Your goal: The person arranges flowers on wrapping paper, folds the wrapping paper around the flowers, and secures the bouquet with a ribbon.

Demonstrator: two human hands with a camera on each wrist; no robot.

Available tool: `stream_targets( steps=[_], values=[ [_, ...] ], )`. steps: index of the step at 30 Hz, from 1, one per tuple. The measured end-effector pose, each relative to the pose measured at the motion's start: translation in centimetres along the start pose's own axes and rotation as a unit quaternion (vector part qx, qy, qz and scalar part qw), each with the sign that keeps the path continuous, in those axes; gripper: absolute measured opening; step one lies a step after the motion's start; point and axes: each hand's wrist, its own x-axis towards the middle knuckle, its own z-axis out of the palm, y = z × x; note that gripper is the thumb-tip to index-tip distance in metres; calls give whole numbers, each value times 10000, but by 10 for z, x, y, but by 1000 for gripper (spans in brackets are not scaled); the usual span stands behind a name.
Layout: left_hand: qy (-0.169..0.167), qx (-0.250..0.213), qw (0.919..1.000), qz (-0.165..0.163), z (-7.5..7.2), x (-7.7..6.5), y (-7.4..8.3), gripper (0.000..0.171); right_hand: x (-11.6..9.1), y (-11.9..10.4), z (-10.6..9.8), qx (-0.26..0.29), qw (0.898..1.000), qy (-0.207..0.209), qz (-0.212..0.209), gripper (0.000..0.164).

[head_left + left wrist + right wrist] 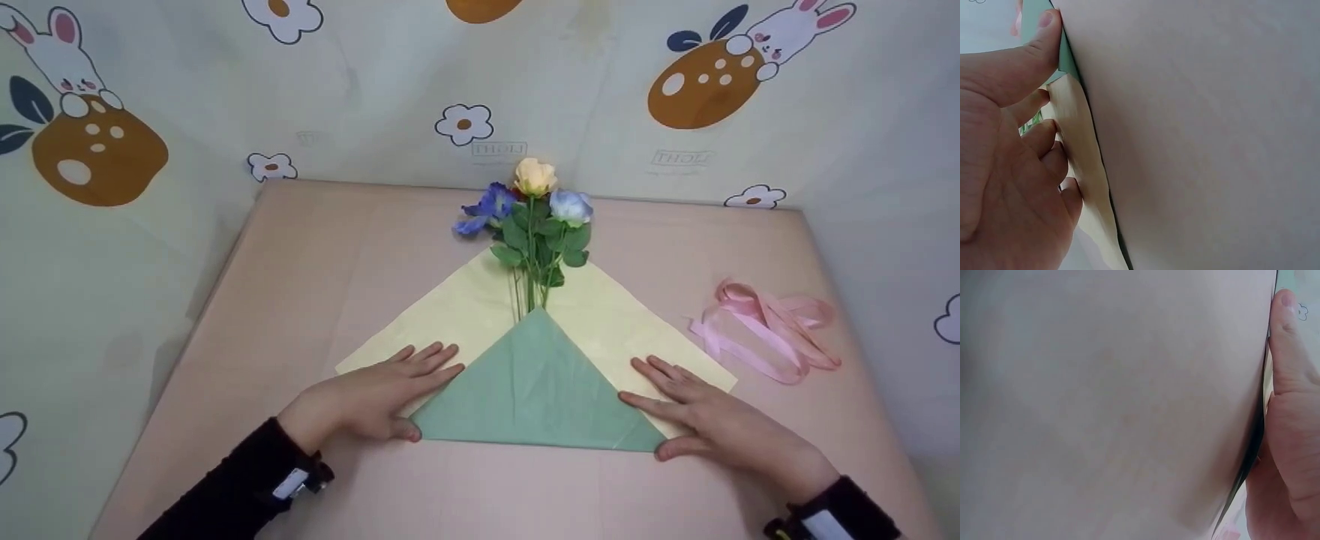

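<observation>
A sheet of wrapping paper, pale yellow (pixel 442 315) on one face and green (pixel 525 390) on the other, lies on the table with its green lower part folded up into a triangle. The stems of several flowers (pixel 530 255) run down behind the green fold's tip; a cream rose (pixel 535 177), a light blue rose (pixel 571 208) and a purple-blue bloom (pixel 491 206) show above. My left hand (pixel 375 394) rests with fairly straight fingers on the paper's left side, thumb at the fold's corner (pixel 1064 62). On the right side, my right hand (pixel 701 412) lies spread, its thumb (pixel 1286 320) by the other corner.
A loose pink ribbon (pixel 772 330) lies to the right on the pinkish-beige table (pixel 315 247). Behind the table rises a pale wall covering (pixel 375 82) printed with rabbits and flowers. Dark sleeves cover both forearms.
</observation>
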Motion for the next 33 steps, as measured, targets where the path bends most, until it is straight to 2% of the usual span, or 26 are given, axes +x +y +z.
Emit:
stream_targets(
  steps=[5, 9, 12, 16, 20, 24, 28, 30, 33],
  values=[
    [-21, 49, 10000, -56, -2, 1, 6, 106, 2, -4, -6, -4, 9998, -149, 120, 83],
    [19, 166, 9998, -65, -7, 0, 13, 99, 8, -10, -15, 322, 9969, -466, 542, 83],
    [192, 411, 9990, -15, -10, 1, 21, 90, 16, -16, -21, 493, 9942, -479, 822, 89],
    [647, 1021, 9917, 446, -11, 8, 36, 82, 32, -26, -21, 118, 9973, -316, 652, 93],
    [917, 1781, 9751, 953, -6, 25, 52, 79, 52, -40, -17, -266, 9988, -339, 223, 85],
    [790, 2434, 9598, 1155, 3, 43, 63, 77, 74, -52, -10, -259, 9981, -560, -75, 76],
    [557, 2788, 9516, 1164, 11, 56, 67, 73, 90, -57, -3, -155, 9961, -837, -233, 70],
    [446, 2843, 9509, 1142, 14, 58, 67, 73, 94, -56, 2, -125, 9954, -898, -307, 69],
    [245, 2694, 9567, 1069, 16, 58, 65, 74, 95, -54, 9, -26, 9948, -964, -333, 71]
  ],
)
